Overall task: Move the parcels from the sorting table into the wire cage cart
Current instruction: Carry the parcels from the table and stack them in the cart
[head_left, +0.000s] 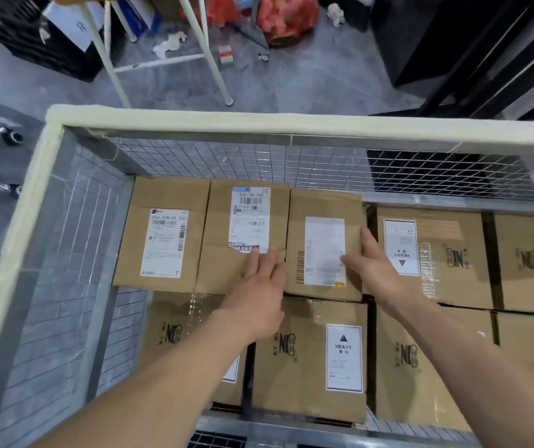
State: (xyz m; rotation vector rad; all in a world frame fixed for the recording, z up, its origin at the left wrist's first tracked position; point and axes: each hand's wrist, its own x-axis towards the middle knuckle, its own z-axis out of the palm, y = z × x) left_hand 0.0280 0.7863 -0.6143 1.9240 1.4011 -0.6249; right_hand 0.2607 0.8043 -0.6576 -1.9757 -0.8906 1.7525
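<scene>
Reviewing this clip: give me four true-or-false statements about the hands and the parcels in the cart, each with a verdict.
1. Both hands touch the third parcel in the top row. True: the left hand is at its left edge, the right hand on its right side.
2. The wire cage cart holds no parcels. False: it holds many.
3. The box below the hands has a HEAVY label. True.
4. The left hand lifts a parcel high above the cart. False: it rests flat.

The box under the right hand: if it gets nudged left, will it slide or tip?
The box likely slides: it lies flat on the lower boxes. It looks stiff, with square edges. The middle box abuts it, so leftward travel seems blocked.
</scene>
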